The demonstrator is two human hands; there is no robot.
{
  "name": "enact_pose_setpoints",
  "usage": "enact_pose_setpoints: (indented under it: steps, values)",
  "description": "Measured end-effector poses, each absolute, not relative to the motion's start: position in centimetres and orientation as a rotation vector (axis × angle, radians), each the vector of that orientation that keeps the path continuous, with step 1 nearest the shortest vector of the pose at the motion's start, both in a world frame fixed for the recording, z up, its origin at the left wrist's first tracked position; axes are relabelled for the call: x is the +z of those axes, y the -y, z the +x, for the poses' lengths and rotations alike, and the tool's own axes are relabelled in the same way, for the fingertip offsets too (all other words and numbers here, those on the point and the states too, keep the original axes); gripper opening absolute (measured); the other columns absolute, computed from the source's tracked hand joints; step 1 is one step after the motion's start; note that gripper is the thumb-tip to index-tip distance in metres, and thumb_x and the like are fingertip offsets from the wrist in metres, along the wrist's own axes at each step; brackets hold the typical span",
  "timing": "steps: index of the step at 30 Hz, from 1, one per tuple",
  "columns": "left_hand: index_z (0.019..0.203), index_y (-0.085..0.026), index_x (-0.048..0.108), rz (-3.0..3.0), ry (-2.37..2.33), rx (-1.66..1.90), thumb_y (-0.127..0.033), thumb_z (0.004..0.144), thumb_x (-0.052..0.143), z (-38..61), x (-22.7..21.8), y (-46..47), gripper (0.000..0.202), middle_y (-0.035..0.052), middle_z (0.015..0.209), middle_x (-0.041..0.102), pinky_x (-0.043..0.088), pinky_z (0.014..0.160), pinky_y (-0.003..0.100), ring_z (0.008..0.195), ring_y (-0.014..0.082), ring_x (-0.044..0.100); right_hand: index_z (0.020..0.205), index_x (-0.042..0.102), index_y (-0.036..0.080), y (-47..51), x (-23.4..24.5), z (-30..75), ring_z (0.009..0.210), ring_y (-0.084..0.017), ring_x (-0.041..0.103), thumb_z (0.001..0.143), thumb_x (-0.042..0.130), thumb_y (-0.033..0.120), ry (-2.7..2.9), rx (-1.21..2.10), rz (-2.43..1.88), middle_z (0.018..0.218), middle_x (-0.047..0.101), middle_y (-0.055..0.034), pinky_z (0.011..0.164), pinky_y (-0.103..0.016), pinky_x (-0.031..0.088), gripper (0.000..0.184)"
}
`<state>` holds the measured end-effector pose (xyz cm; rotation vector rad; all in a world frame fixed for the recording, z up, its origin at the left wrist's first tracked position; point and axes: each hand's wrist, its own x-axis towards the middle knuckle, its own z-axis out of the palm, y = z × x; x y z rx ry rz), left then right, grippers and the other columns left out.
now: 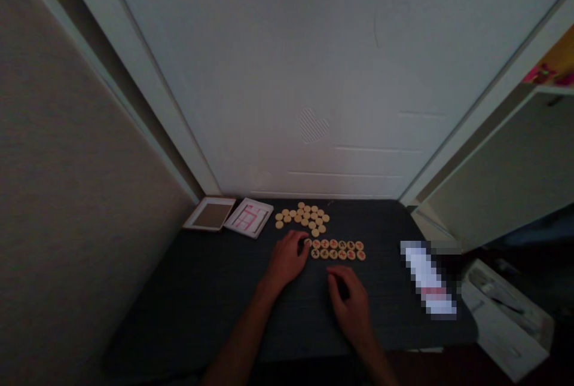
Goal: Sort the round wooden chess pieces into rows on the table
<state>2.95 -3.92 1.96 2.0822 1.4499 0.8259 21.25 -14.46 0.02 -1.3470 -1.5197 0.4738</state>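
Observation:
Round wooden Chinese chess pieces with red or black characters lie face up in two short rows (333, 248) on the dark table. At the left end of the upper row, my left hand (287, 257) has its thumb and index finger closed about one chess piece (308, 243). My right hand (352, 299) rests just below the rows, its fingers curled and thumb and index tips pressed together. Whether anything sits between those tips is hidden. Beyond the rows, a loose cluster of pale pieces (307, 216) is spread out, with no markings visible on them.
An open shallow box (191, 220) and a white case with red lines (249, 218) lie at the table's back left. A pixelated white object (428, 278) is at the right. A white panel (269, 75) rises behind the table; a white box (506, 326) stands beyond its right edge.

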Motion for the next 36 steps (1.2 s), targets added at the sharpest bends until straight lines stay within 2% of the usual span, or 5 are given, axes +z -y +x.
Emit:
enact_pose_setpoints:
  steps: [4,7,15,24,36]
  values:
    - [0.129,-0.026,0.059,2.168,-1.281,0.696,-0.025,0.086,0.067,2.2,2.5,4.4,0.044,0.0060,0.127,0.062,0.051,0.085,0.033,0.089,0.0201,0.066,0.118,0.065,0.022,13.0,-0.7,26.6,0.109,-0.029,0.061,0.095,0.057,0.035,1.539,0.229,-1.514,0.115,0.066,-0.0126,0.097,-0.048,0.050,0.027]
    - [0.132,-0.027,0.057,2.171,-1.261,0.639,-0.027,0.083,0.071,1.9,2.7,4.4,0.050,0.0055,0.129,0.061,0.050,0.087,0.034,0.090,0.0203,0.065,0.124,0.063,0.021,11.9,-1.5,29.6,0.110,-0.031,0.059,0.093,0.060,0.041,1.600,0.138,-1.614,0.117,0.064,-0.0138,0.099,-0.051,0.049,0.037]
    - [0.130,-0.028,0.059,2.147,-1.245,0.661,-0.031,0.083,0.073,1.7,2.2,3.9,0.049,0.0028,0.120,0.064,0.050,0.084,0.033,0.089,0.0196,0.064,0.125,0.061,0.022,11.2,-2.8,30.4,0.109,-0.030,0.060,0.096,0.056,0.041,1.634,0.079,-1.663,0.116,0.066,-0.0129,0.097,-0.049,0.050,0.035]
    - [0.128,-0.024,0.061,2.084,-1.208,0.739,-0.025,0.083,0.073,1.6,1.6,3.3,0.046,0.0025,0.101,0.065,0.051,0.082,0.033,0.087,0.0199,0.063,0.125,0.061,0.022,11.4,-3.3,30.6,0.106,-0.029,0.062,0.097,0.055,0.040,1.665,0.081,-1.626,0.115,0.068,-0.0127,0.094,-0.049,0.051,0.034]
    - [0.127,-0.023,0.061,2.033,-1.155,0.785,-0.025,0.082,0.075,1.8,1.6,3.1,0.047,0.0047,0.113,0.067,0.052,0.086,0.035,0.090,0.0195,0.064,0.126,0.061,0.023,11.3,-2.8,30.2,0.106,-0.030,0.061,0.092,0.064,0.047,1.653,0.101,-1.643,0.114,0.067,-0.0118,0.094,-0.048,0.051,0.042]
